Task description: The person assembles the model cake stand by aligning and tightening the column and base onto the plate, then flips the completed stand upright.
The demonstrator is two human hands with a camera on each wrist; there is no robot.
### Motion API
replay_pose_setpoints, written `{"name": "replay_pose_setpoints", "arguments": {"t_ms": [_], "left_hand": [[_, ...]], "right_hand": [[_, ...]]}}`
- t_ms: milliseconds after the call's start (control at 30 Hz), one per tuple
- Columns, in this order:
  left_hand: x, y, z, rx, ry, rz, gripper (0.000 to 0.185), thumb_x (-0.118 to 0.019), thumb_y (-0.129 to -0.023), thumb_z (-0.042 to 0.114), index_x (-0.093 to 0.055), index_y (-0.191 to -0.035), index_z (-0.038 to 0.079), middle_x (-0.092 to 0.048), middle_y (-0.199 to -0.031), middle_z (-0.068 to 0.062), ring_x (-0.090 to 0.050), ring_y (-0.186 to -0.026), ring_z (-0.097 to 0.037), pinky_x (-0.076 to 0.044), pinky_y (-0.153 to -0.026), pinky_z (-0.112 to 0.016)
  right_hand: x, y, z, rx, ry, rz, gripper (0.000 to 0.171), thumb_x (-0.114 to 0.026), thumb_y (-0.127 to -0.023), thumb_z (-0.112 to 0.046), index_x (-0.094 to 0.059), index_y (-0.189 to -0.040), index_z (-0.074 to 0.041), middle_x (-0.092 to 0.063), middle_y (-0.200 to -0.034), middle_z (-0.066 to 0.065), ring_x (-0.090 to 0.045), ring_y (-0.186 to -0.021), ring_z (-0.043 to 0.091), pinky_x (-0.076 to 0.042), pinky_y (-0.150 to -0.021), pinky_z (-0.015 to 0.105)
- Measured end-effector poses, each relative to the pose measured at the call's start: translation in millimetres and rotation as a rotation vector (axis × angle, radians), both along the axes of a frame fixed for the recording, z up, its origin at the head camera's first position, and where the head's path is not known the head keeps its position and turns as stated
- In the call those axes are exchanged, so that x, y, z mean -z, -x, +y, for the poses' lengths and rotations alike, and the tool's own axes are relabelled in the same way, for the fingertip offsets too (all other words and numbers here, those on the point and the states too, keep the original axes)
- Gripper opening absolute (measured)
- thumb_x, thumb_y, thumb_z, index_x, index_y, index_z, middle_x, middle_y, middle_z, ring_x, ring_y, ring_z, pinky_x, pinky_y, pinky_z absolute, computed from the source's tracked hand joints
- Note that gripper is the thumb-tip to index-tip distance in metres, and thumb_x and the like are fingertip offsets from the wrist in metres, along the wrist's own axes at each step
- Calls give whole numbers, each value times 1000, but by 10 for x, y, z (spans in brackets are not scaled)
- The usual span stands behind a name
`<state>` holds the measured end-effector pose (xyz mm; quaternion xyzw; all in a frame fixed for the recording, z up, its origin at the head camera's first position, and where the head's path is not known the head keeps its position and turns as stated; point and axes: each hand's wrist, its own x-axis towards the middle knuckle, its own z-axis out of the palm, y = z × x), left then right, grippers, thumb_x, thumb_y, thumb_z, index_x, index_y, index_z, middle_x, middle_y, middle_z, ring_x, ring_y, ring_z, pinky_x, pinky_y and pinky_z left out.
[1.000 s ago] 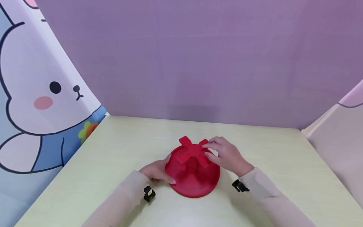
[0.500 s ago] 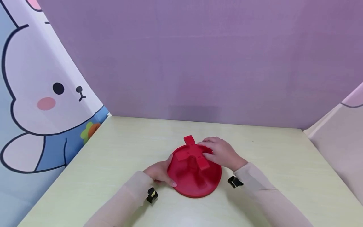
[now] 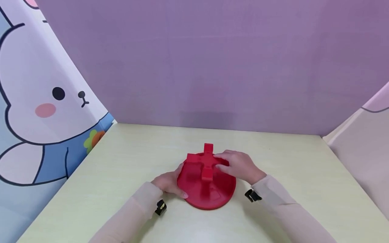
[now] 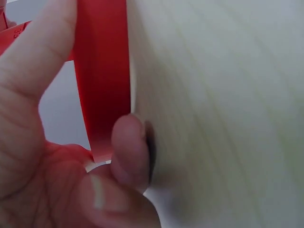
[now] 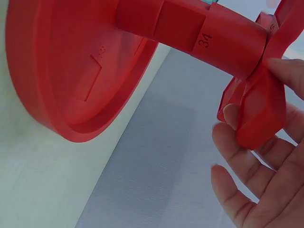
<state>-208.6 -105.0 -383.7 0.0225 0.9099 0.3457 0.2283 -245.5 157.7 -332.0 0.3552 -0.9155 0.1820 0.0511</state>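
Observation:
A red round dish-like base [image 3: 222, 192] lies on the table with a red post [image 5: 228, 40] standing up from its middle, marked "34" in the right wrist view. On top of the post sits a red four-armed cross [image 3: 208, 160]. My left hand [image 3: 168, 184] holds the base's left side; its thumb lies over the rim [image 4: 105, 85] in the left wrist view. My right hand [image 3: 240, 165] grips the cross's right arm [image 5: 263, 111] between thumb and fingers. That arm is hidden by the hand in the head view.
The pale table [image 3: 146, 145] ends at a purple wall panel [image 3: 212, 67] at the back. A cloth with a cartoon figure [image 3: 45, 84] hangs on the left, and a pale panel [image 3: 364, 152] borders the right. Black wrist straps [image 3: 253, 195] sit on both forearms.
The cross has turned clockwise, seen from above, from an X to an upright plus. My right hand has closed around its right arm. The left hand stays on the base.

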Motion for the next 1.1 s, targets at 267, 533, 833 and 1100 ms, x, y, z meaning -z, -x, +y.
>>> {"name": "replay_pose_setpoints", "arguments": {"t_ms": [267, 533, 833, 1100], "left_hand": [[-12, 25, -7, 18, -22, 16, 118, -90, -63, 25, -15, -153, 8, -49, -132, -10, -45, -120, -32, -52, -82, -44], [6, 31, -22, 12, -13, 21, 117, -90, -63, 24, -17, -153, 8, -50, -131, -10, -46, -118, -32, -53, -80, -44], [13, -50, -41, 29, 12, 28, 117, -90, -64, 26, -17, -153, 6, -51, -131, -11, -47, -117, -32, -51, -83, -46], [7, -27, -18, 23, -1, 25, 116, -90, -63, 26, -18, -153, 8, -51, -129, -10, -46, -118, -32, -54, -77, -44]], "right_hand": [[-28, -38, 10, -24, -2, 11, 42, -75, -82, -22, -68, -120, -5, -64, -84, 0, -52, -65, 5, -45, -56, 18], [0, -129, -23, -29, -23, 107, 41, -75, -82, -23, -68, -117, -2, -64, -81, 0, -55, -66, 8, -45, -55, 19], [24, -194, -33, -44, 61, 250, 26, -76, -82, -19, -74, -105, -8, -69, -81, -1, -63, -74, 14, -50, -58, 21], [18, -60, 2, 33, 47, 210, 42, -80, -77, -18, -69, -115, -5, -64, -110, 15, -58, -104, 32, -52, -82, 48]]}}
